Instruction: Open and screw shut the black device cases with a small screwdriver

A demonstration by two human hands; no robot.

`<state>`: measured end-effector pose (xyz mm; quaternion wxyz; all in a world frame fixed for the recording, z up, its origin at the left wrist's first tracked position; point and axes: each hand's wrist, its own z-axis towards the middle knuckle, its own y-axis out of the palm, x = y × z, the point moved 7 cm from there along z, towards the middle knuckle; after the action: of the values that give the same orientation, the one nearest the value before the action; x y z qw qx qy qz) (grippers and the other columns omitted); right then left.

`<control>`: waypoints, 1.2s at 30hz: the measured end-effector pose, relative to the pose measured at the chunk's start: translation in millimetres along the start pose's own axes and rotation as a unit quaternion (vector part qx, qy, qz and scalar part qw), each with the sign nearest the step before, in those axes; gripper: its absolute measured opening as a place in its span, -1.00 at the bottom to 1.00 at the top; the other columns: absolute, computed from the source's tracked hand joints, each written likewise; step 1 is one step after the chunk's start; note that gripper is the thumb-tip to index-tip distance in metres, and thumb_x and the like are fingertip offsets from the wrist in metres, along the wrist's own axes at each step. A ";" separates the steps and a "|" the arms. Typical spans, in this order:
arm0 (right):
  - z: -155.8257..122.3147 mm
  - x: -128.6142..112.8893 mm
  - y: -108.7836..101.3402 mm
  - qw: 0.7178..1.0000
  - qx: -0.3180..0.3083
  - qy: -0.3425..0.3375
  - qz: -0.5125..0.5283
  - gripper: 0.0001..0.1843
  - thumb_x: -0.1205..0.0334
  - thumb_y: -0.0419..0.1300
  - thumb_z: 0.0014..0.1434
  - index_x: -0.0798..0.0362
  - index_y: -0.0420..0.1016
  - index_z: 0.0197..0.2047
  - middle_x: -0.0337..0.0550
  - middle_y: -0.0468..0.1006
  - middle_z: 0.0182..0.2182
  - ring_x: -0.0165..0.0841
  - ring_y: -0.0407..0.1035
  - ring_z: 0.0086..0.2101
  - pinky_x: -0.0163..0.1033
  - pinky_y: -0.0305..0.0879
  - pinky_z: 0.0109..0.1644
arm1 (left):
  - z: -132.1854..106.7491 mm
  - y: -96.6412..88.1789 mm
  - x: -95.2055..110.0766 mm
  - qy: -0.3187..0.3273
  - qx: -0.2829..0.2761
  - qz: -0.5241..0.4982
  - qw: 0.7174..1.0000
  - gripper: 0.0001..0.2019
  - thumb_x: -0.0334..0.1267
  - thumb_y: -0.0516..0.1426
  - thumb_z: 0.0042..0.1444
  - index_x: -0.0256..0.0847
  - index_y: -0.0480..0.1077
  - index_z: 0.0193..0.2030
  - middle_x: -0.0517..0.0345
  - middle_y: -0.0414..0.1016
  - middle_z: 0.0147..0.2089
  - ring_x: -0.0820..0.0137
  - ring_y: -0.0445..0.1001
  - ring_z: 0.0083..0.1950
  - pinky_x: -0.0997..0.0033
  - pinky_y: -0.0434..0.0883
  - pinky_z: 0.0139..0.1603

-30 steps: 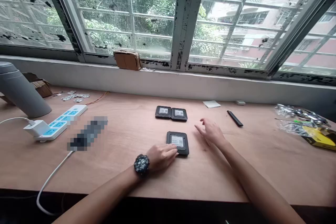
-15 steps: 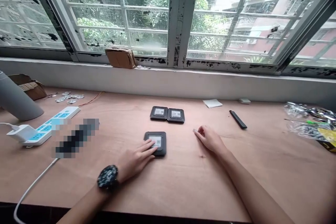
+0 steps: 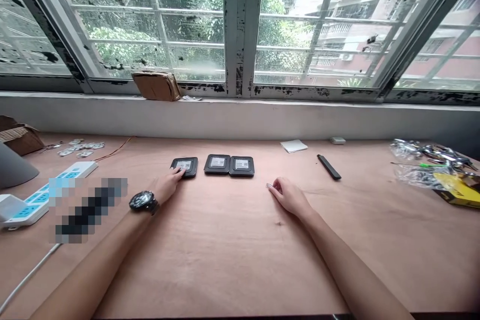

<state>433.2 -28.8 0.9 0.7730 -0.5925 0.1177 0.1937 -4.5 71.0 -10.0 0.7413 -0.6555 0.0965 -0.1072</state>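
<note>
My left hand (image 3: pixel 167 183), with a black wristwatch (image 3: pixel 143 202), rests its fingertips on a flat black rounded-square device (image 3: pixel 184 166) with a white label. To its right, two matching black devices (image 3: pixel 217 164) (image 3: pixel 242 166) lie side by side, touching each other. My right hand (image 3: pixel 288 196) lies on the plywood tabletop (image 3: pixel 225 250) apart from the devices, its fingertips pinched on a small silver metal piece (image 3: pixel 269 186). The piece is too small to identify.
A blue-and-white power strip (image 3: pixel 48 185) with a white charger lies at the left, partly behind a pixelated patch. Small metal parts (image 3: pixel 80 149) lie behind it. A black stick (image 3: pixel 329 167), white notepad (image 3: pixel 293 146), plastic bag of parts (image 3: pixel 423 160) and yellow box (image 3: pixel 459 189) lie right.
The single black device has slid left and away from me, now level with the pair, with my left hand following it. The view has tilted upward and shifted. My right hand stays pinched.
</note>
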 end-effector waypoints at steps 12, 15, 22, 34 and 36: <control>-0.1 -5.2 2.8 1.000 0.010 -0.014 -0.007 -0.76 0.04 0.11 0.38 -0.01 0.43 -0.26 -0.11 0.56 -0.26 -0.26 0.42 -0.26 -0.22 0.18 -0.22 | 24.9 3.2 35.7 0.052 0.023 -0.047 0.997 -0.37 -0.47 -0.07 0.19 -0.21 0.23 0.43 0.11 0.13 0.48 0.18 0.14 0.49 0.16 0.29 0.39; 0.0 -5.9 3.5 1.000 0.012 -0.018 -0.012 -0.76 0.04 0.12 0.37 -0.01 0.43 -0.26 -0.11 0.56 -0.26 -0.26 0.42 -0.26 -0.22 0.18 -0.22 | 25.0 1.7 39.1 0.063 0.027 -0.058 0.996 -0.33 -0.50 -0.06 0.12 -0.19 0.26 0.41 0.15 0.16 0.47 0.20 0.15 0.48 0.20 0.27 0.41; 0.6 -5.7 7.4 1.000 0.023 -0.015 -0.015 -0.76 0.05 0.12 0.37 -0.01 0.42 -0.28 -0.12 0.56 -0.25 -0.26 0.41 -0.25 -0.21 0.19 -0.20 | 31.1 -6.8 63.4 0.086 0.067 -0.086 0.990 -0.48 -0.44 -0.07 0.22 -0.24 0.44 0.27 -0.01 0.36 0.36 0.09 0.34 0.38 0.08 0.37 0.34; 4.4 13.5 -2.0 0.995 0.081 0.050 -0.005 -0.77 0.03 0.09 0.37 -0.01 0.38 -0.24 -0.13 0.58 -0.28 -0.25 0.44 -0.28 -0.22 0.17 -0.25 | 57.6 2.5 226.6 0.301 0.126 -0.097 0.940 -0.61 -0.08 0.15 0.36 -0.15 0.42 0.25 -0.05 0.39 0.34 0.05 0.15 0.48 -0.09 0.18 0.43; 5.7 15.4 -5.9 0.994 0.089 0.058 -0.011 -0.76 0.02 0.08 0.38 -0.01 0.38 -0.24 -0.13 0.59 -0.27 -0.26 0.44 -0.29 -0.22 0.16 -0.26 | 48.2 3.2 231.1 0.315 0.132 -0.097 0.935 -0.66 -0.14 0.13 0.38 -0.17 0.44 0.22 -0.09 0.44 0.29 0.07 0.24 0.44 -0.05 0.22 0.41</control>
<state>449.3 -22.1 1.2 0.8169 -0.5326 0.1722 0.1390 230.7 51.3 -7.9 0.7387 -0.4902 0.2466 -0.3913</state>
